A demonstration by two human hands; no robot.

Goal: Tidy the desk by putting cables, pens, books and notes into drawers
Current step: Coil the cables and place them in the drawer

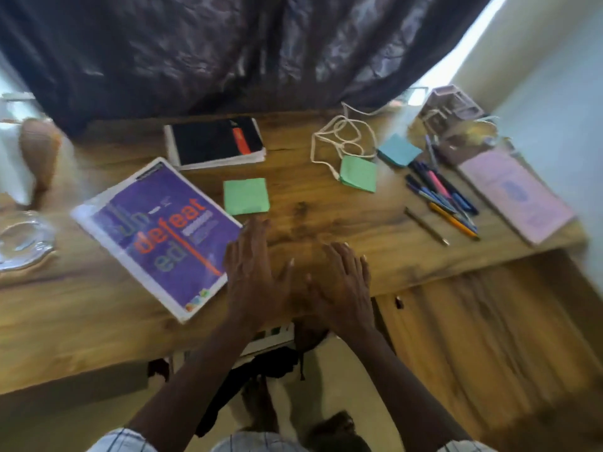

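Observation:
My left hand [253, 270] and my right hand [342, 282] lie flat on the wooden desk [326, 203] near its front edge, fingers spread, holding nothing. A purple book [156, 236] lies just left of my left hand. Behind it sits a black notebook [215, 141] with an orange marker on top. A green note pad [246, 196] lies ahead of my left hand. A white cable [339, 138] is coiled at the back, with another green pad [359, 173] and a blue pad [398, 150] beside it. Several pens [443, 197] lie at the right, next to a pink booklet [515, 194].
A dark curtain [228, 50] hangs behind the desk. A glass dish [23, 243] and a wooden object [39, 151] stand at the left. A pale organiser [453, 109] sits at the back right corner. A wooden cabinet front [489, 337] is below the desk on the right.

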